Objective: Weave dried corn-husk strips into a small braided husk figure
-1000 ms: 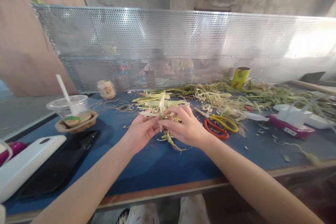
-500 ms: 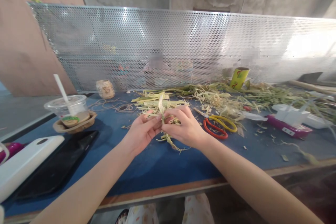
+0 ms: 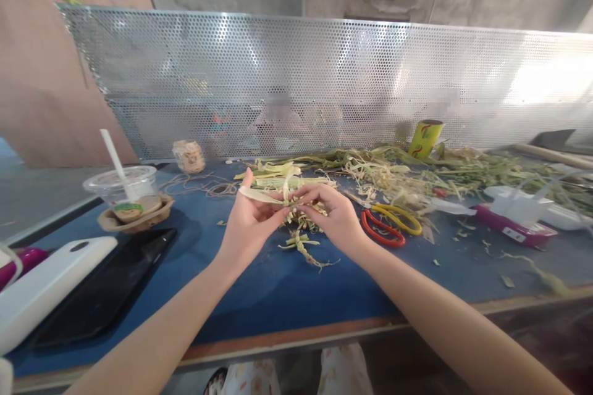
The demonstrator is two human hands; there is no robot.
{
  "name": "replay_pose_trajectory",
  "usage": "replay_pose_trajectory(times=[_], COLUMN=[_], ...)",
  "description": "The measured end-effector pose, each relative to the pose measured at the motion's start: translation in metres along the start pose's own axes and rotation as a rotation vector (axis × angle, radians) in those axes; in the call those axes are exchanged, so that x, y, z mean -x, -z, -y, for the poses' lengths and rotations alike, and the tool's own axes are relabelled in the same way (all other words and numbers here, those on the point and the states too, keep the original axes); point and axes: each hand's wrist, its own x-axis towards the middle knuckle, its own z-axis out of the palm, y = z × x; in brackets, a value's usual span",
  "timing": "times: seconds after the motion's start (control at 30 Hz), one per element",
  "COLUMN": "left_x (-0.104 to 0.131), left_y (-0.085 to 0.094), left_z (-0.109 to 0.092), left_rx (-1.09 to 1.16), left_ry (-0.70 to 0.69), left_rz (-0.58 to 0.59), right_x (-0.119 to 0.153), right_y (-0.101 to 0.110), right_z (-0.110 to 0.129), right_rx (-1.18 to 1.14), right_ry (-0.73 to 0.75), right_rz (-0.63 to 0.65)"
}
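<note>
- Pale, folded plant strip (image 3: 259, 195) up front, held between both hands just above the counter (image 3: 296, 305), one end poking out leftward, another standing up!
- Left hand (image 3: 250, 216) has a narrow grip on it, thumb pressing in from below, forefinger raised away from the pinch.
- Right hand (image 3: 334, 215) matches it, fingertips bunched tight on the strip's knotted middle, close beside the left thumb.
- Right below the hands, a little braided piece (image 3: 303, 248) lies on the blue surface, stringy ends trailing right.
- Just beyond, flat pale strips (image 3: 269, 171) are stacked, with a tangled heap of dry fibres (image 3: 389, 179) off to the right.
- Scissors (image 3: 389, 236), one red handle, one yellow, rest near the right wrist.
- Over on the left, a clear cup (image 3: 99, 183) with a straw sits in a cardboard holder (image 3: 111, 222), a dark slab-like device (image 3: 106, 296) nearer the edge.
</note>
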Motion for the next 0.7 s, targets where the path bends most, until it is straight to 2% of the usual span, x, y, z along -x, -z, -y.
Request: replay_pose_trajectory(times=[0.23, 0.37, 0.47, 0.6, 0.7], left_x=[-0.0026, -0.0021, -0.0007, 0.0012, 0.001], left_y=[-0.0019, -0.0035, -0.0029, -0.0018, -0.0032], left_z=[0.002, 0.0017, 0.0024, 0.0034, 0.0019], left_rx=[-0.004, -0.055, -0.134, -0.234, -0.194], left_ry=[0.029, 0.03, -0.02, -0.127, -0.077], left_rz=[-0.037, -0.027, -0.005, 0.025, 0.018], right_x=[0.0034, 0.0016, -0.0001, -0.0001, 0.0003], right_y=[-0.0059, -0.0098, -0.0107, -0.0098, -0.0098], right_z=[-0.0021, -0.0033, -0.0042, -0.0072, -0.0089], right_rx=[-0.044, -0.253, -0.432, -0.55, -0.546], right_ry=[-0.126, -0.367, -0.511, -0.578, -0.581], right_rz=[0.052, 0.064, 0.051, 0.036, 0.057])
